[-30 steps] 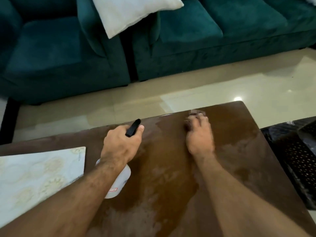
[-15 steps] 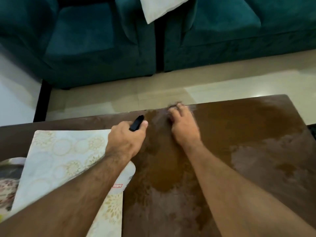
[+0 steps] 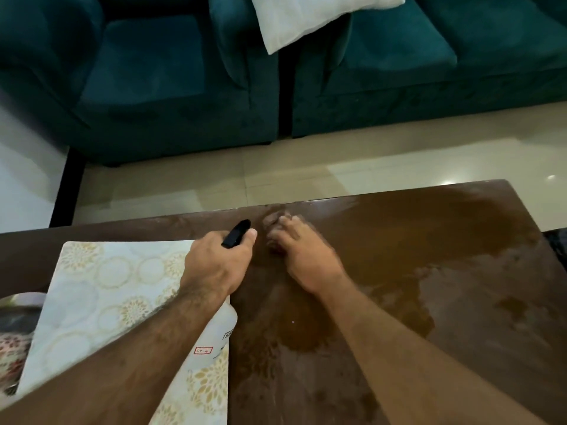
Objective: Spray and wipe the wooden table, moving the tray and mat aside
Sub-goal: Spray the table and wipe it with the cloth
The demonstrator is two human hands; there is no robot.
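Observation:
The dark wooden table (image 3: 429,240) fills the lower view, with wet streaks across its right part. My left hand (image 3: 216,265) grips a white spray bottle (image 3: 222,332) with a black nozzle, held over the right edge of the cream patterned mat (image 3: 101,289). My right hand (image 3: 303,256) presses a small brown cloth (image 3: 271,219) onto the table near its far edge; my fingers cover most of the cloth. At the far left, under the mat's edge, a corner of the floral tray (image 3: 12,348) shows.
A teal sofa (image 3: 153,87) with a white cushion (image 3: 306,16) stands beyond the table across a strip of beige tiled floor (image 3: 306,167). A dark object (image 3: 557,240) peeks in at the table's right edge.
My right hand slid the cloth leftward along the far edge, ending close to my left hand. The view swung left, bringing more of the mat and the tray into sight.

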